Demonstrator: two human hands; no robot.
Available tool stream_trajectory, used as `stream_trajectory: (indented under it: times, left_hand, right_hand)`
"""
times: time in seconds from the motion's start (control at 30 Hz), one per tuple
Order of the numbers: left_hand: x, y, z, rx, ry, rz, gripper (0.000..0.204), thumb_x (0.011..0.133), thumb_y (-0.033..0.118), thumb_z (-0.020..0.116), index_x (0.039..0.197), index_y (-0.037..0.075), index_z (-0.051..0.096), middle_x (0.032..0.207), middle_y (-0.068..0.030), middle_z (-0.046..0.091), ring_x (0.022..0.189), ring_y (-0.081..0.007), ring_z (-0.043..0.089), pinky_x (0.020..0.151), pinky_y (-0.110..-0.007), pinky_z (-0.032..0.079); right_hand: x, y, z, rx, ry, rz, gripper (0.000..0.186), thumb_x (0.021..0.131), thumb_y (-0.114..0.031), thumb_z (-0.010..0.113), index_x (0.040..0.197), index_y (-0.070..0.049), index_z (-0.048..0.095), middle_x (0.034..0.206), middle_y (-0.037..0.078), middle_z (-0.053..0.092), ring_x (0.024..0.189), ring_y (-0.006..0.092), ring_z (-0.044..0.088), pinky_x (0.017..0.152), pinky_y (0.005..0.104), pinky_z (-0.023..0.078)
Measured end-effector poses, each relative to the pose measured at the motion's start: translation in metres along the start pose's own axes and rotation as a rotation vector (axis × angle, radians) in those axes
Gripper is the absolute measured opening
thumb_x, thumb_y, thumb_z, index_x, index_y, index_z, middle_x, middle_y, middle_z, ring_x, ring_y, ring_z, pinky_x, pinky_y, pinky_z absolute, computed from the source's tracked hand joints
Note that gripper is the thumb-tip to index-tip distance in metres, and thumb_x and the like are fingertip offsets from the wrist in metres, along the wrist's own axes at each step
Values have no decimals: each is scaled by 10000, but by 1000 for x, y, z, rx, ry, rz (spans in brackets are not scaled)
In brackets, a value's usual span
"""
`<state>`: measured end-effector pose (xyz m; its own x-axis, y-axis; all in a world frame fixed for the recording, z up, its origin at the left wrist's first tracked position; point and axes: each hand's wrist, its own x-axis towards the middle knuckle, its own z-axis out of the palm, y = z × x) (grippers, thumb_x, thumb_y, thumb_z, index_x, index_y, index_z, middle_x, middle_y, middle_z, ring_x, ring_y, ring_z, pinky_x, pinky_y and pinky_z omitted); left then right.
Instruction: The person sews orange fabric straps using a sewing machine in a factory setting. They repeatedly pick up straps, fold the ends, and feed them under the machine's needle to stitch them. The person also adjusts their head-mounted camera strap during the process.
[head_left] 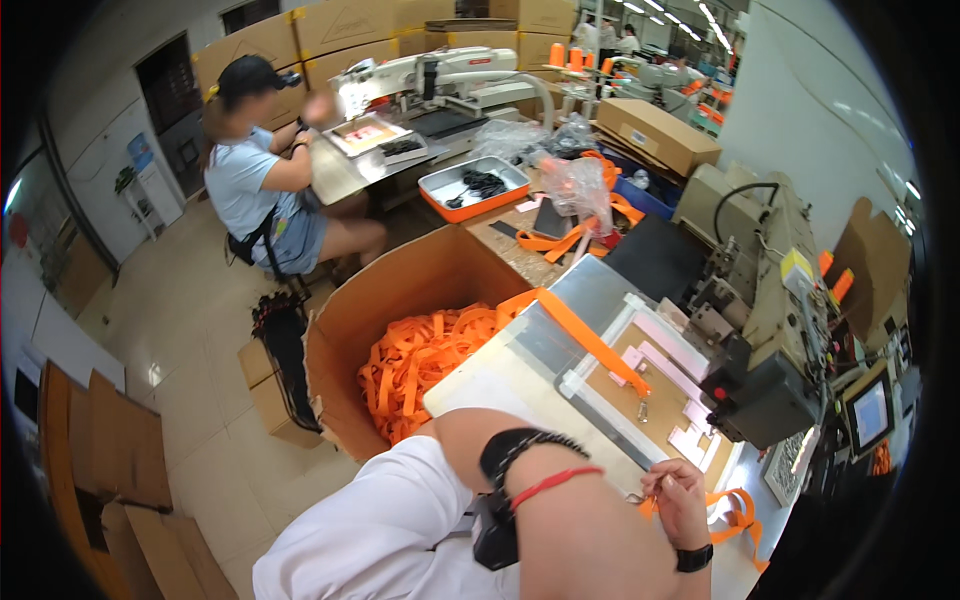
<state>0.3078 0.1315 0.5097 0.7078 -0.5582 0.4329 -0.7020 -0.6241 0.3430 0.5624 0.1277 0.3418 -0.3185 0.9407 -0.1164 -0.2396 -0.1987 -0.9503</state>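
Observation:
My left arm crosses the lower middle, wearing black and red bands; my left hand (455, 432) is bent near the worktable's corner, its fingers hidden. My right hand (678, 495), with a black watch at the wrist, has curled fingers pinched on an orange strap (738, 510) by the table's front edge. Above it, a second orange strap (580, 335) runs from a cardboard box (340, 340) heaped with straps onto a framed jig (630, 385) with pink blocks, ending in a metal clasp (643, 408). The sewing machine head (760, 390) stands beside the jig.
A co-worker (265, 170) sits at another machine (430, 70), upper left. A tray of black cords (475, 185), plastic bags (570, 175) and cartons (655, 130) lie behind. A screen (868, 405) is at right; flattened cardboard (130, 450) stands lower left.

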Motion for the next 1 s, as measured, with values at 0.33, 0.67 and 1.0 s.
stream_trajectory:
  times: [0.33, 0.67, 1.0]
  left_hand:
    - [22, 6, 0, -294, -52, 185, 149, 887, 155, 589, 760, 80, 577, 760, -65, 553, 753, -226, 574, 664, -344, 438]
    - [-10, -87, 41, -417, 191, -758, 98, 885, 77, 668, 972, 32, 677, 855, -82, 679, 763, -247, 650, 726, -326, 524]
    - [-44, -147, 73, -317, 99, -1039, 386, 835, 13, 687, 1199, 135, 643, 1099, -62, 553, 960, -205, 576, 850, -330, 498]
  right_hand:
    - [-8, -40, -10, -157, -445, 99, 281, 901, -124, 694, 1128, 40, 669, 1129, 127, 680, 1073, 201, 639, 980, 325, 479]
    - [-59, -102, -48, -502, -559, -8, 200, 926, -127, 661, 1073, 7, 689, 1016, 61, 705, 945, 139, 642, 822, 272, 491]
    - [-56, -78, -88, -355, -22, -24, 179, 893, -109, 709, 1017, 16, 677, 929, 24, 680, 794, 68, 634, 699, 206, 512]
